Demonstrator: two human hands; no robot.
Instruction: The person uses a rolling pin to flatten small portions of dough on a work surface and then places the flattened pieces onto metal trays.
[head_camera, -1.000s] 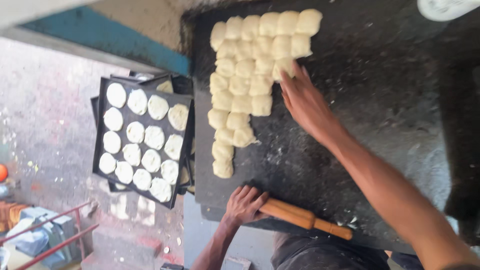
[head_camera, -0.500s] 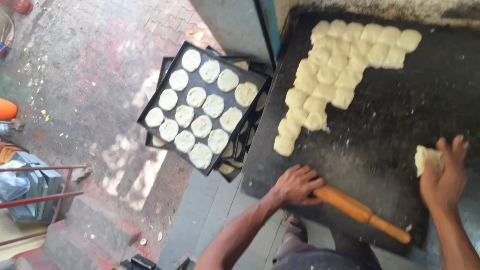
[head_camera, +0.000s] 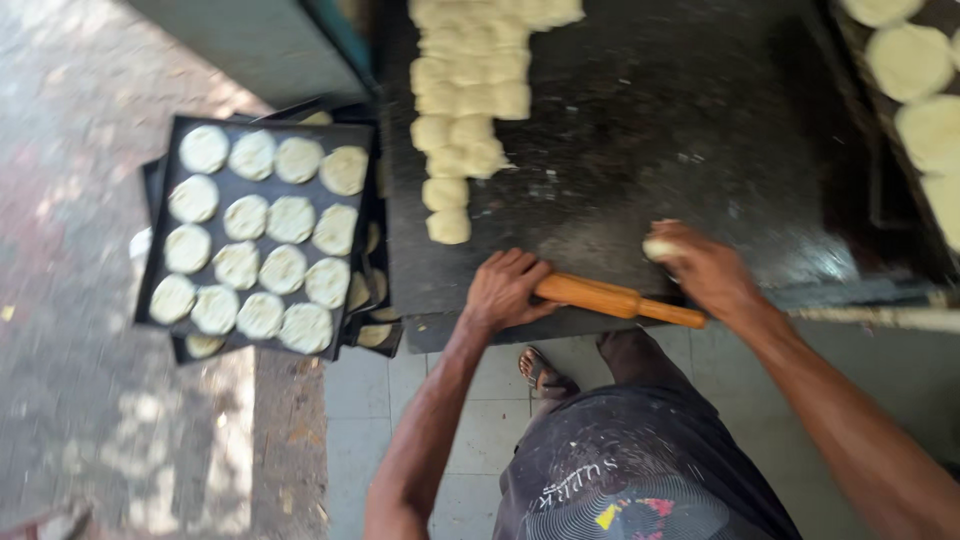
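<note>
My left hand (head_camera: 505, 288) grips the left end of a wooden rolling pin (head_camera: 610, 298) lying along the near edge of the dark work slab (head_camera: 650, 140). My right hand (head_camera: 705, 268) is closed on a small piece of pale dough (head_camera: 658, 247), held just above the slab beside the pin's right end. A cluster of cut dough pieces (head_camera: 470, 95) lies in rows on the slab's far left part.
A black tray (head_camera: 160, 250) stacked on other trays holds several flat dough rounds, left of the slab. Another tray with larger rounds (head_camera: 915, 80) sits at the far right. Paved ground lies at left; tiled floor and my sandalled foot (head_camera: 545, 372) are below.
My right hand has come from the far dough cluster to the near edge carrying a dough piece. The left hand stayed on the rolling pin. The camera view swung right.
</note>
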